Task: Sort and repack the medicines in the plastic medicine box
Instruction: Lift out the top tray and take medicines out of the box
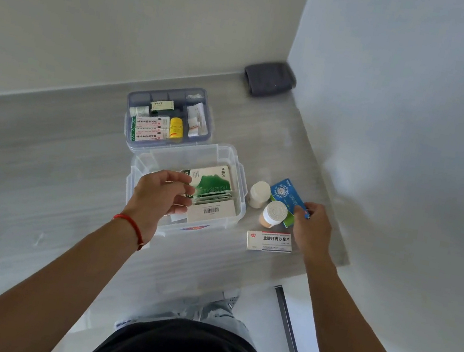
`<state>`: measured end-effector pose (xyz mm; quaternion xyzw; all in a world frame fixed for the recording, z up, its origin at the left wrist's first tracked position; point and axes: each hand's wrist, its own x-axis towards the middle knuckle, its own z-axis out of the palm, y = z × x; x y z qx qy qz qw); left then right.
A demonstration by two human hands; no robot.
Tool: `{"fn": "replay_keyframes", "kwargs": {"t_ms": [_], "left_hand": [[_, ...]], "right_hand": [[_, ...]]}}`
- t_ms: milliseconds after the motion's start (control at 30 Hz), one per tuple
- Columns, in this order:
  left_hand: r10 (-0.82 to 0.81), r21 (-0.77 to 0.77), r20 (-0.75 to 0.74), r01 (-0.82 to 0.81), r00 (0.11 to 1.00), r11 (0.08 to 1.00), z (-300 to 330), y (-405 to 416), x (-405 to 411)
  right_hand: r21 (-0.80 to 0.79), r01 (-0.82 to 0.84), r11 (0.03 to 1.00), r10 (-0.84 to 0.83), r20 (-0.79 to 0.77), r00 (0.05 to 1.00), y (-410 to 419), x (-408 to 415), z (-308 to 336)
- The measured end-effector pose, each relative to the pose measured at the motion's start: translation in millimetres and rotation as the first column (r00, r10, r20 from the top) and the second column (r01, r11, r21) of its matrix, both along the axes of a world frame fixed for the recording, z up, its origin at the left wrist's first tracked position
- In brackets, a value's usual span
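A clear plastic medicine box stands open on the grey counter. Inside it lie a green-and-white medicine carton, green sachets and a white carton with a barcode. My left hand hovers over the box's left side, fingers loosely curled, holding nothing that I can see. My right hand pinches the near corner of a blue medicine carton lying right of the box. Beside it stand two white bottles. A white carton with a red stripe lies in front of them.
Behind the box sits its blue-tinted divider tray with small cartons, a yellow bottle and sachets. A folded dark grey cloth lies in the far corner. Walls close the counter at the back and right. The counter's front edge runs just below the red-striped carton.
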<state>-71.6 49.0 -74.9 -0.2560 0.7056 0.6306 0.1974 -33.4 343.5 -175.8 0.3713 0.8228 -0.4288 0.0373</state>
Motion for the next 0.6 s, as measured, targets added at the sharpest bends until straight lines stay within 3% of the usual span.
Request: {"fn": "replay_keyframes", "kwargs": {"t_ms": [167, 267, 300, 400, 467, 600], "left_hand": [[-0.07, -0.172, -0.029, 0.064, 0.997, 0.983, -11.5, -4.5, -6.3], [-0.173, -0.244, -0.008, 0.165, 0.985, 0.956, -20.2, -3.9, -13.0], [-0.264, -0.31, -0.003, 0.25, 0.965, 0.917, -23.3, -3.6, -14.5], [-0.598, -0.548, 0.003, 0.502, 0.801, 0.669, -28.3, 1.7, -15.4], [-0.692, -0.593, -0.03, 0.544, 0.722, 0.593, -30.1, 7.2, -17.9], [-0.755, -0.641, 0.011, 0.584, 0.655, 0.498, -32.0, 13.5, -24.0]], "right_hand": [[0.15, -0.061, 0.987, 0.066, -0.03, 0.997, -0.3, 2.3, 8.3], [0.174, -0.066, 0.983, 0.094, -0.158, 0.983, -9.0, 4.2, 26.9], [0.18, -0.088, 0.98, 0.126, -0.209, 0.97, -13.7, 4.3, 33.7], [0.162, -0.195, 0.967, 0.242, -0.357, 0.902, -30.9, 3.8, 53.8], [0.187, -0.265, 0.946, 0.321, -0.409, 0.854, -40.9, 1.9, 63.3], [0.231, -0.314, 0.921, 0.388, -0.458, 0.8, -53.3, 2.9, 73.7]]}}
